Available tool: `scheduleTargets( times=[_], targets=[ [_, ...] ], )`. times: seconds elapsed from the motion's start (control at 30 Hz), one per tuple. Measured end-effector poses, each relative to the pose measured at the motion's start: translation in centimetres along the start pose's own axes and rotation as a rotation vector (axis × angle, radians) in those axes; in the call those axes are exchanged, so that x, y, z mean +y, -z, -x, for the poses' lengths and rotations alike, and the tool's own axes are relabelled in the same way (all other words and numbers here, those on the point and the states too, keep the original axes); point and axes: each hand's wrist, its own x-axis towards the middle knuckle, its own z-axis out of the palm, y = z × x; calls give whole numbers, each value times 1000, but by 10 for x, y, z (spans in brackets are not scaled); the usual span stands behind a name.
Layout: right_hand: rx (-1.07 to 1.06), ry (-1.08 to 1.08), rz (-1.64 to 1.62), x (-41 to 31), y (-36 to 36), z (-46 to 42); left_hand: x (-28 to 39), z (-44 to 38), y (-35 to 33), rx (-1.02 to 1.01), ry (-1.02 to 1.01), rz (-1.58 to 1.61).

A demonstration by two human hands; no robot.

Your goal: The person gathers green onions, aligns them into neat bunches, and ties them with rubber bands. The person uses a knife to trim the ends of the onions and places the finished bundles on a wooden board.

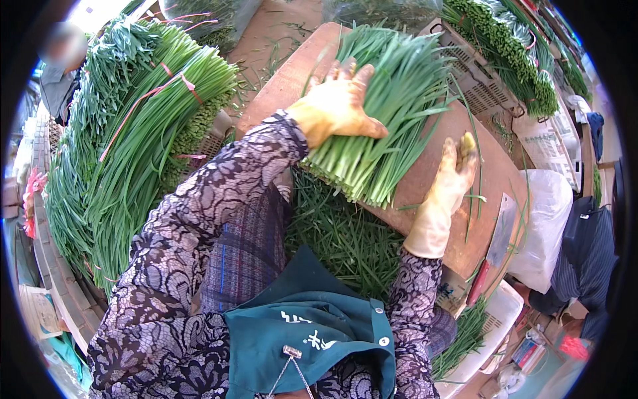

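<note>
A loose sheaf of garlic chives (pixel 384 114) lies across the wooden board (pixel 428 179), its pale cut ends towards me. My left hand (pixel 339 107), in a stained rubber glove, rests on top of the sheaf with its fingers spread. To the right of the chives, my right hand (pixel 451 179), gloved too, is raised over the board with nothing in it. A cleaver (pixel 501 232) with a red handle lies at the board's right end. A few stray leaves lie between the right hand and the cleaver.
Tied chive bundles (pixel 144 119) are heaped at the left. Cut leaves (pixel 339 234) fill the space below the board. More bundles (pixel 513 65) lie over plastic crates (pixel 473 70) at the upper right. A white plastic bag (pixel 543 224) and a person in dark clothes (pixel 580 249) are at the right.
</note>
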Motion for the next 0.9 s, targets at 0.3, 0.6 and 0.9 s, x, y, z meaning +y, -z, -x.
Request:
scheduleTargets(
  times=[0.3,0.6,0.9],
  targets=[
    [-345,-55,315,-55,9,51,-1,10,-5,336,5,-113],
    [-716,294,835,-86,-3,55,-40,-8,-15,-64,228,696],
    [-1615,-253,324,-112,59,112,-35,-14,-15,-142,206,340]
  ],
)
